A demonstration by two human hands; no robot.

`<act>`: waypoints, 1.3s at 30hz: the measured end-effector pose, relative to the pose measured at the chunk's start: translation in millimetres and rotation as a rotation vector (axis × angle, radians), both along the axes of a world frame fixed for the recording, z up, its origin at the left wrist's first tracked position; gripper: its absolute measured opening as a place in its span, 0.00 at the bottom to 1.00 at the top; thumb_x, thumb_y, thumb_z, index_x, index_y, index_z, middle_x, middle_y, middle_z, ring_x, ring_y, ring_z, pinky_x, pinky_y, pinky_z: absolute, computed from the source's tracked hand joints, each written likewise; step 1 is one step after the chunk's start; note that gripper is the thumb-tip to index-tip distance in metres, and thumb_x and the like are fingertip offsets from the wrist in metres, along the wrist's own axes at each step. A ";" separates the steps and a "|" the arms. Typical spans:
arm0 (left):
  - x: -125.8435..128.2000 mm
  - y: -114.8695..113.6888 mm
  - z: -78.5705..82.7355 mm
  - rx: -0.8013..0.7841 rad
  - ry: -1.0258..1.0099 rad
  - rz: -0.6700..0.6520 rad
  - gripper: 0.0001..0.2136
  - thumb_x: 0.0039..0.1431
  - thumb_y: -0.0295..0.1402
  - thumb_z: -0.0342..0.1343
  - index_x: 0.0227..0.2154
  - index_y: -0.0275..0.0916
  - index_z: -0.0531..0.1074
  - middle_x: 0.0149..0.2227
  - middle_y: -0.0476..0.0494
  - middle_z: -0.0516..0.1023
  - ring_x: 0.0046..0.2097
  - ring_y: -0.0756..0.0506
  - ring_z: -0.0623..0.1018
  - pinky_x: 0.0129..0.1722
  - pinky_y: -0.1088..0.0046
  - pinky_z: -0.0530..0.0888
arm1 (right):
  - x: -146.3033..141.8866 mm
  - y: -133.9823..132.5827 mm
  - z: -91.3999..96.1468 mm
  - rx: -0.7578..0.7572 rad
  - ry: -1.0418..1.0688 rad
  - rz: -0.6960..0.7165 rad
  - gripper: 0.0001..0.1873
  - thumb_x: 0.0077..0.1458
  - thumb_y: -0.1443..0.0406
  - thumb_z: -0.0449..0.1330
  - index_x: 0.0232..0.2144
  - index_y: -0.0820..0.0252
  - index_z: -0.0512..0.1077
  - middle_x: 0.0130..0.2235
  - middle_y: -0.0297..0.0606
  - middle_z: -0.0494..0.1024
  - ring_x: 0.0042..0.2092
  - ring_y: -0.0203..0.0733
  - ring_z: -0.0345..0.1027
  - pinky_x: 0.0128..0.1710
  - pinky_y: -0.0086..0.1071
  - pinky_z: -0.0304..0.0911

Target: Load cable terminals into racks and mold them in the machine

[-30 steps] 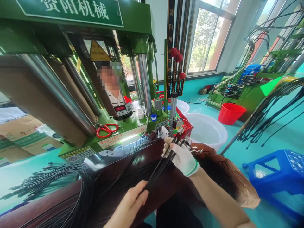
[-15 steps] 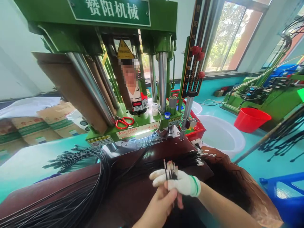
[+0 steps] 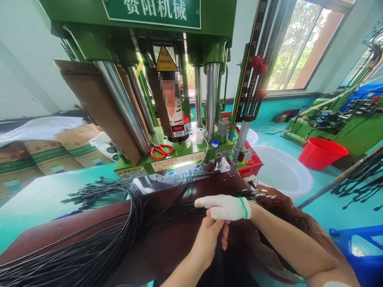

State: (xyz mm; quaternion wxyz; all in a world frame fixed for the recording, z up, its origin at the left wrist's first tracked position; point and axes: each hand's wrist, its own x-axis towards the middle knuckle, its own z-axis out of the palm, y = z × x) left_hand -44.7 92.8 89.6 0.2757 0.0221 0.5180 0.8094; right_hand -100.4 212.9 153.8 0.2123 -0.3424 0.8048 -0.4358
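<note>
The wire tips that stood up from the gloved right hand half a second ago are now out of sight, and that hand has dropped flat, fingers stretched leftward. The bare left hand presses up against its underside with fingers bunched; whether either one grips wires I cannot tell. Just beyond, the black cables lie across the brown table, with their metal ends right of the glove. Farther back, red scissors rest on the green machine.
</note>
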 end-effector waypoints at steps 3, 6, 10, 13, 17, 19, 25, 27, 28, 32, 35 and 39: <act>-5.1 0.3 2.5 0.041 -0.030 0.009 0.17 0.48 0.46 0.55 0.27 0.35 0.64 0.17 0.54 0.62 0.15 0.56 0.59 0.13 0.79 0.57 | -3.7 -1.2 -6.4 -0.069 -0.023 0.015 0.33 0.57 0.51 0.44 0.56 0.70 0.57 0.55 0.49 0.63 0.55 0.44 0.59 0.52 0.37 0.58; -13.8 -5.2 5.5 0.022 -0.059 0.125 0.19 0.45 0.49 0.56 0.27 0.36 0.63 0.16 0.58 0.57 0.15 0.59 0.53 0.12 0.82 0.49 | -30.8 1.9 -18.1 0.188 0.217 -0.202 0.25 0.61 0.57 0.41 0.54 0.64 0.60 0.53 0.43 0.66 0.53 0.40 0.61 0.51 0.34 0.58; -25.1 -17.9 6.8 -0.084 -0.037 0.300 0.23 0.42 0.53 0.57 0.28 0.37 0.62 0.16 0.60 0.54 0.15 0.60 0.49 0.13 0.83 0.45 | -78.8 7.6 -38.1 0.570 0.438 -0.573 0.21 0.56 0.69 0.46 0.51 0.74 0.60 0.50 0.58 0.66 0.53 0.55 0.57 0.52 0.50 0.48; -28.6 -24.5 2.7 -0.155 -0.017 0.328 0.23 0.42 0.54 0.55 0.28 0.38 0.60 0.16 0.60 0.53 0.15 0.60 0.49 0.13 0.83 0.45 | -98.6 6.7 -50.0 0.675 0.429 -0.594 0.20 0.51 0.75 0.47 0.48 0.78 0.61 0.46 0.64 0.66 0.51 0.60 0.57 0.50 0.53 0.47; -26.9 -27.2 -2.5 -0.193 -0.004 0.253 0.20 0.45 0.52 0.54 0.28 0.40 0.56 0.16 0.61 0.53 0.15 0.60 0.48 0.13 0.83 0.43 | -101.8 1.6 -52.7 0.751 0.329 -0.497 0.21 0.43 0.75 0.53 0.44 0.67 0.63 0.45 0.55 0.68 0.48 0.56 0.61 0.46 0.46 0.54; -24.5 -27.9 -2.3 -0.200 -0.009 0.190 0.20 0.46 0.51 0.54 0.28 0.41 0.55 0.16 0.61 0.53 0.15 0.59 0.48 0.13 0.83 0.43 | -96.1 2.0 -47.8 0.749 0.229 -0.432 0.21 0.39 0.72 0.56 0.41 0.63 0.65 0.41 0.48 0.71 0.43 0.53 0.65 0.41 0.42 0.58; -18.3 -29.7 2.1 -0.162 -0.012 0.189 0.19 0.47 0.51 0.53 0.28 0.41 0.57 0.16 0.61 0.53 0.15 0.59 0.48 0.13 0.82 0.43 | -37.2 26.9 -27.6 0.612 -0.078 -0.397 0.10 0.41 0.67 0.50 0.30 0.61 0.62 0.24 0.35 0.69 0.23 0.37 0.64 0.22 0.30 0.61; -18.6 -27.1 1.9 -0.155 -0.009 0.179 0.19 0.46 0.49 0.55 0.28 0.41 0.56 0.15 0.61 0.51 0.15 0.59 0.47 0.13 0.82 0.43 | -7.9 35.3 -29.7 0.415 -0.261 -0.451 0.12 0.42 0.67 0.48 0.33 0.61 0.59 0.21 0.29 0.65 0.15 0.31 0.55 0.13 0.26 0.55; -19.1 -24.7 1.4 -0.155 -0.012 0.166 0.18 0.45 0.48 0.56 0.27 0.41 0.56 0.15 0.62 0.51 0.15 0.59 0.47 0.13 0.82 0.43 | 6.0 37.4 -33.5 0.237 -0.357 -0.494 0.12 0.43 0.65 0.47 0.34 0.60 0.58 0.20 0.28 0.63 0.13 0.29 0.51 0.10 0.25 0.52; -21.2 -10.4 -1.9 -0.174 -0.041 0.050 0.18 0.44 0.44 0.58 0.24 0.40 0.55 0.13 0.62 0.50 0.14 0.59 0.47 0.12 0.82 0.43 | 44.5 31.1 -58.2 -0.411 -0.532 -0.661 0.14 0.53 0.54 0.48 0.35 0.59 0.57 0.19 0.23 0.59 0.11 0.25 0.44 0.05 0.21 0.43; -21.5 -2.0 -3.0 -0.200 -0.060 -0.024 0.17 0.43 0.43 0.59 0.23 0.40 0.56 0.13 0.62 0.50 0.14 0.59 0.47 0.12 0.82 0.43 | 52.5 21.4 -71.7 -0.576 -0.493 -0.727 0.22 0.55 0.49 0.46 0.43 0.59 0.58 0.18 0.23 0.61 0.10 0.26 0.46 0.05 0.19 0.44; -21.7 0.2 -1.7 -0.206 -0.070 -0.045 0.17 0.42 0.44 0.59 0.23 0.39 0.57 0.12 0.62 0.50 0.14 0.60 0.46 0.12 0.82 0.42 | 52.0 17.0 -74.4 -0.623 -0.457 -0.747 0.26 0.56 0.50 0.47 0.50 0.61 0.58 0.17 0.24 0.62 0.10 0.26 0.48 0.05 0.19 0.45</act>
